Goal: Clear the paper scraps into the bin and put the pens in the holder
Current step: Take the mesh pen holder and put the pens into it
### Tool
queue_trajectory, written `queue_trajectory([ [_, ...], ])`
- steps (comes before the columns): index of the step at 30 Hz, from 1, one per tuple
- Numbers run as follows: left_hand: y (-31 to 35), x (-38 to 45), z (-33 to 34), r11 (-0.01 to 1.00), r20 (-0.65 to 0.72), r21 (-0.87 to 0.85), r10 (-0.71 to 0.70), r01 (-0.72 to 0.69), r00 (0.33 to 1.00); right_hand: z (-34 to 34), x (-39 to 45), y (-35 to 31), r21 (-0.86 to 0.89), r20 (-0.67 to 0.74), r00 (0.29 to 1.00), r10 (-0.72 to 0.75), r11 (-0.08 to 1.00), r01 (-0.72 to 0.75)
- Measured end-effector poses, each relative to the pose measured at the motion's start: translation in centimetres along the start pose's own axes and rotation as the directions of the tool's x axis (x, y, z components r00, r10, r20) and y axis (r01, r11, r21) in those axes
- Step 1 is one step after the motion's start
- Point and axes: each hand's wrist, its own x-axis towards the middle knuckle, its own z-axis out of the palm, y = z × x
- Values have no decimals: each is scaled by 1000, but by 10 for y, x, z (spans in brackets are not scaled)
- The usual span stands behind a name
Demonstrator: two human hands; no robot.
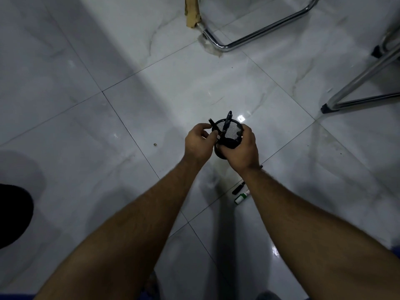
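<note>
The right hand (239,148) is wrapped around the side of a black mesh pen holder (230,132), holding it up above the white marble-patterned tile floor (151,94), with the open mouth of the holder tilted away from the person. Just left of it, the left hand (200,141) pinches a dark pen (213,124) between thumb and fingertips at the holder's near-left rim; the pen's upper end juts out past the fingers. A second dark pen (227,121) stands inside the holder, leaning against the far rim beyond the right hand's fingers. On the floor below the right wrist, toward the person, lie a black marker (238,188) and a green-and-white marker (242,197), side by side and partly hidden by the right forearm. A small speck of debris (155,144) sits on a tile well to the left of the left hand. Far beyond both hands stands a chrome tubular chair frame (249,37) with a tan wrapped piece (191,11) at its leg; another chrome leg (357,89) is out past the right hand. A dark rounded shape (13,213) sits well off to the left of the left forearm.
</note>
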Motion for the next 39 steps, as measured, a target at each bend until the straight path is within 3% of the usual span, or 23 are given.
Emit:
queue_trajectory([
  [5, -1, -5, 6, 998, -75, -38, -50, 47, 996, -11, 0, 4, -7, -18, 1000, 9, 1000, -9],
  [7, -10, -7, 12, 996, -50, 74, -51, 55, 997, -18, -1, 7, -27, -43, 999, 14, 1000, -15],
  [12, -34, -19, 43, 882, 218, 470, -84, -29, 972, -40, -3, 22, -75, -97, 994, 48, 996, -55],
  [19, -44, -43, 81, 748, 420, 637, -134, -187, 897, -65, -6, 43, -61, -160, 983, 91, 993, -102],
  [28, -53, -56, 84, 600, 478, 734, -127, -316, 869, -51, -6, 38, -22, -99, 990, 96, 995, -99],
  [35, -65, -61, 82, 564, 532, 716, -59, -411, 845, -39, -7, 34, -33, -72, 995, 76, 996, -79],
  [39, -66, -60, 72, 537, 487, 748, -47, -390, 872, -34, -8, 32, -22, -55, 996, 69, 997, -70],
])
